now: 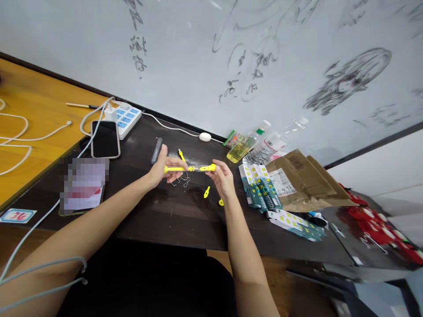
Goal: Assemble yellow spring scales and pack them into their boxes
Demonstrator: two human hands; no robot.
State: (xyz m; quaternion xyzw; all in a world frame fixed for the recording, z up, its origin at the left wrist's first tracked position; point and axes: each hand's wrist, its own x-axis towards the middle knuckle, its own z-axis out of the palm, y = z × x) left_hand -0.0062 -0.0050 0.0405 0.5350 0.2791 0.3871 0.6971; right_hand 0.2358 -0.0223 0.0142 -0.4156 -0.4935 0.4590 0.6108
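Observation:
A spring scale (199, 168), a clear tube with yellow parts inside, lies level above the dark table between my two hands. My left hand (162, 168) is closed around its left part. At the right end, the fingers of my right hand (222, 177) pinch the yellow cap. Behind my left hand lies a grey clear tube (156, 151), with a yellow rod-like piece (181, 155) to its right. Metal hooks (186, 180) rest below the scale. Nearer to me are a small yellow tab (206, 192) and a yellow ring (221, 202), the latter partly covered by my right wrist.
To the left are a phone (105, 139), a blurred-out device (84, 185) and a white power strip (129, 122) with cables. On the right stand bottles (244, 147), printed boxes (260, 187) and a cardboard package (302, 180). A whiteboard (185, 57) rises behind the table.

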